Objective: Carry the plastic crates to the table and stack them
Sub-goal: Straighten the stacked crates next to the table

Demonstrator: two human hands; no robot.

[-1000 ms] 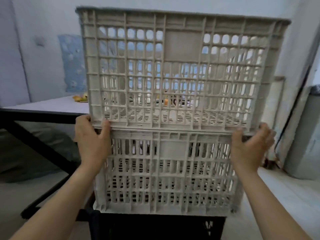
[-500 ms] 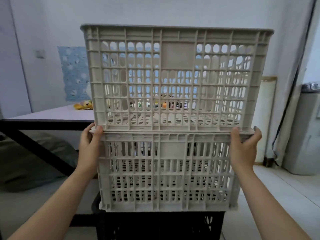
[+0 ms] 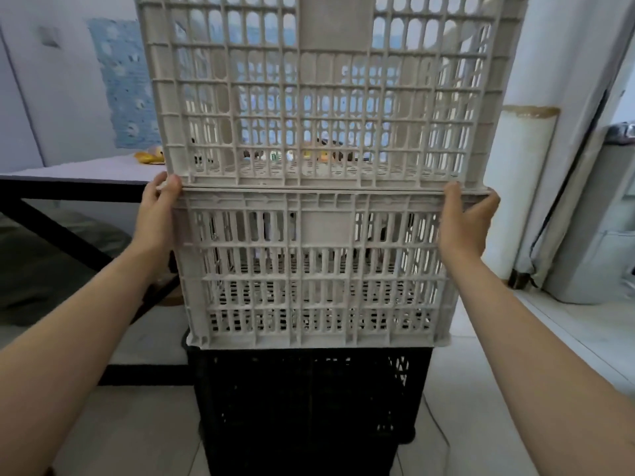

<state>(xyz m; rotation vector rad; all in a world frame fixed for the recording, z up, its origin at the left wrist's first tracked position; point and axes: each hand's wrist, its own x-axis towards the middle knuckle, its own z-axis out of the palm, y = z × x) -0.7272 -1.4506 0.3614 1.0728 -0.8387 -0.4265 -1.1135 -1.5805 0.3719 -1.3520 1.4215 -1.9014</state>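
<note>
Three plastic crates stand stacked on the floor in front of me. A black crate (image 3: 305,407) is at the bottom, a beige lower crate (image 3: 319,269) sits on it, and a taller beige upper crate (image 3: 323,91) rests on top, its rim cut off by the frame. My left hand (image 3: 156,214) grips the left end of the lower beige crate's rim. My right hand (image 3: 464,219) grips the right end of the same rim. The thumbs touch the seam between the two beige crates.
A table (image 3: 86,175) with a pale top and black frame stands behind on the left, with a yellow toy (image 3: 149,156) and small items at its far side. A white rolled column (image 3: 519,187) and a grey appliance (image 3: 598,218) stand at the right. The floor is tiled.
The view has dropped and come closer: the stack fills more of the frame and the black crate shows fully. Both hands stay at the rim between the beige crates.
</note>
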